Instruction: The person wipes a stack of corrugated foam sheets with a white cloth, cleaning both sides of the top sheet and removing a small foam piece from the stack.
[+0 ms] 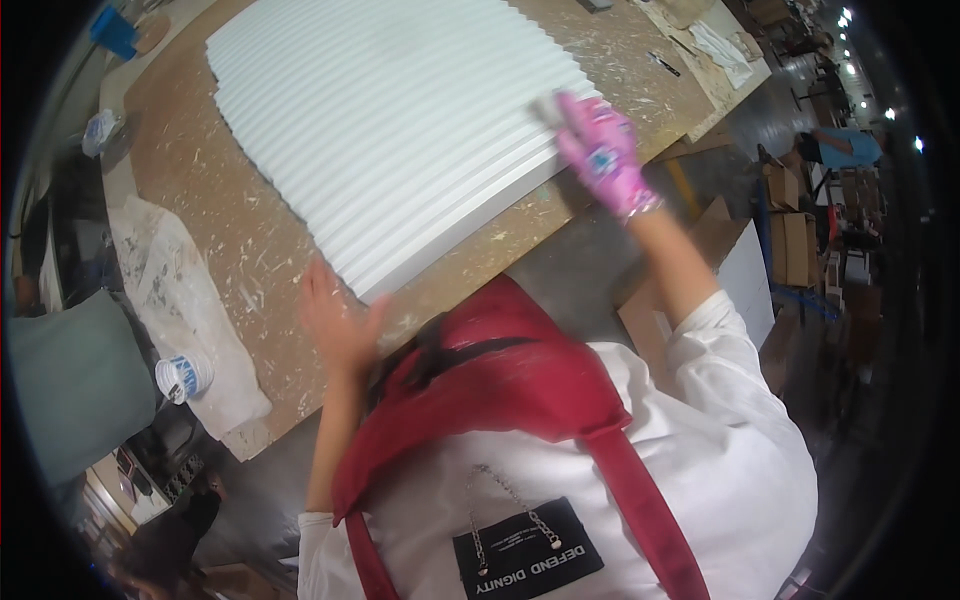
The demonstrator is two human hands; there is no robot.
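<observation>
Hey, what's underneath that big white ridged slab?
A white-flecked brown worktop shows around the white ridged slab; whatever lies directly beneath its middle is covered and can't be seen.

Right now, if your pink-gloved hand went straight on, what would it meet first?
Probably the white ribbed surface, beyond the pale object that the right hand seems to hold; depth is unclear.

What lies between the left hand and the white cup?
In the head view: brown tabletop beside the left hand, then a white sheet nearer the cup.
</observation>
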